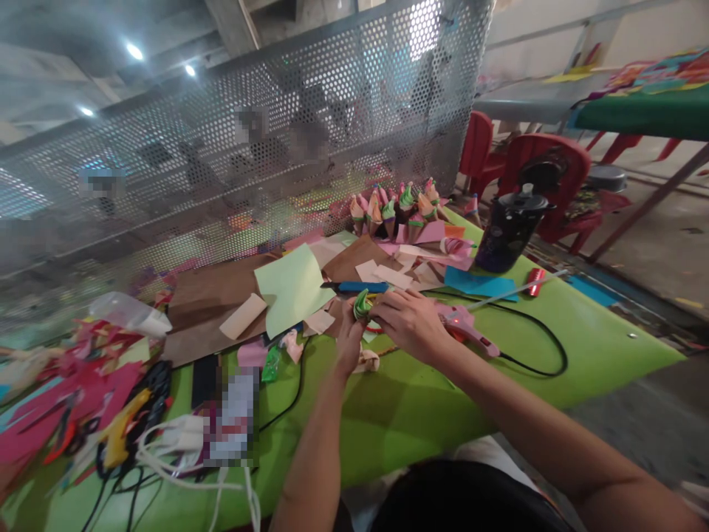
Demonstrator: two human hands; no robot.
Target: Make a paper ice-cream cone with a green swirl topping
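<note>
Near the middle of the table, my left hand (pixel 348 338) is closed around a small green paper ice-cream swirl (pixel 361 304). My right hand (pixel 413 319) comes in from the right with bent fingers, its fingertips pinched at the swirl's side. What lies under those fingers is partly hidden. Just right of my right hand lies a pink glue gun (pixel 470 330) with a small red light and a long clear glue stick (pixel 515 290) running out of it. A curled beige paper piece (pixel 368 361) rests below my hands.
Paper ice-cream cones (pixel 407 210) stand in a cluster at the back, beside a dark tumbler (pixel 510 233). Pale green paper (pixel 293 288) and brown paper (pixel 204 295) lie left. A yellow glue gun (pixel 126 427), white cables (pixel 185 465) and pink scraps crowd the left. A perforated metal screen (pixel 233 148) rises behind.
</note>
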